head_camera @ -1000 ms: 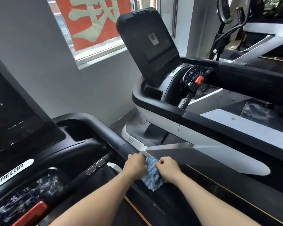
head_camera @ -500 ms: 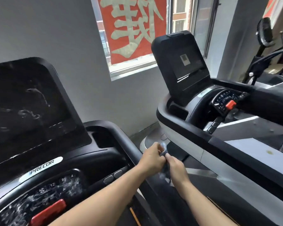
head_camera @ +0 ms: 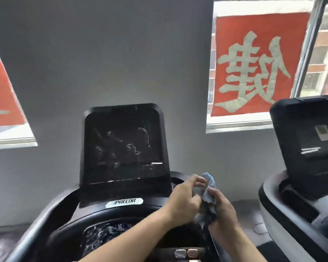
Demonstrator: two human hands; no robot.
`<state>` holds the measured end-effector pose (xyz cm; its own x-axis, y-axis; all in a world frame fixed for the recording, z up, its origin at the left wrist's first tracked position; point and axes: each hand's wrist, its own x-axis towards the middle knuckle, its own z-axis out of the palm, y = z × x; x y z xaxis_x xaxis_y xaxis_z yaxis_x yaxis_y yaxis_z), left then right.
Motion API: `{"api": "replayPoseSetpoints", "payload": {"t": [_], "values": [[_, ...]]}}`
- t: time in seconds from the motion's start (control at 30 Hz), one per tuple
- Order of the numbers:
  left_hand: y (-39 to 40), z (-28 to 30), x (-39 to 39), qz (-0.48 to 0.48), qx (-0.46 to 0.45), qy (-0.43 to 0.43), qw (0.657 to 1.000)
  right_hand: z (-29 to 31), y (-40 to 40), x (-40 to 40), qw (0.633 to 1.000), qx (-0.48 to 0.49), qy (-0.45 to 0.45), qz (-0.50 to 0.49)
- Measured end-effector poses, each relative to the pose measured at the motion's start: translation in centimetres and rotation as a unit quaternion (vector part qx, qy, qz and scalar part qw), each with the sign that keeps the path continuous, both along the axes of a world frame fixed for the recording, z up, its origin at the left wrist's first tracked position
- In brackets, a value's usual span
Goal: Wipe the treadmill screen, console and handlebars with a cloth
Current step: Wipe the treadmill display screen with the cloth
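Both hands share one grip on the cloth (head_camera: 208,195), lower right of centre in the frame: the left hand (head_camera: 184,202) pinches its upper folds with curled fingers, while the right hand (head_camera: 222,214) is wrapped round the lower bunch. The cloth is a crumpled blue wad held in the air, touching no part of the machine. It looks soft, light and limp, perhaps damp, so it should fold to any shape; bunched flat under the fingers it would likely wipe best. Just up and left stands the treadmill screen (head_camera: 123,146), dark and streaked with white smears, which probably wants gentle, even pressure. Below it the console (head_camera: 102,233) shows foamy residue, and a handlebar (head_camera: 36,225) curves off lower left.
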<state>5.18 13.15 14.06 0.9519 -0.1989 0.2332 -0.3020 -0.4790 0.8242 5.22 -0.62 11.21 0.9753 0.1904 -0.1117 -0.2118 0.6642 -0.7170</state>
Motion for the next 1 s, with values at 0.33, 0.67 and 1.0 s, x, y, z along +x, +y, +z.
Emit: {"api": "replayPoseSetpoints", "payload": {"t": [0.33, 0.67, 1.0], "values": [[15.2, 2.9, 5.8, 0.115, -0.027, 0.056, 0.991, 3.7, 11.7, 6.1, 0.984, -0.145, -0.018, 0.1], [24.7, 6.4, 14.7, 0.111, -0.087, 0.007, 0.99, 5.3, 22.5, 16.1, 0.91, -0.381, -0.154, -0.044], [27.6, 7.4, 21.8, 0.111, -0.127, -0.012, 0.986, 5.3, 26.4, 22.2, 0.803, -0.463, -0.309, -0.211]]}}
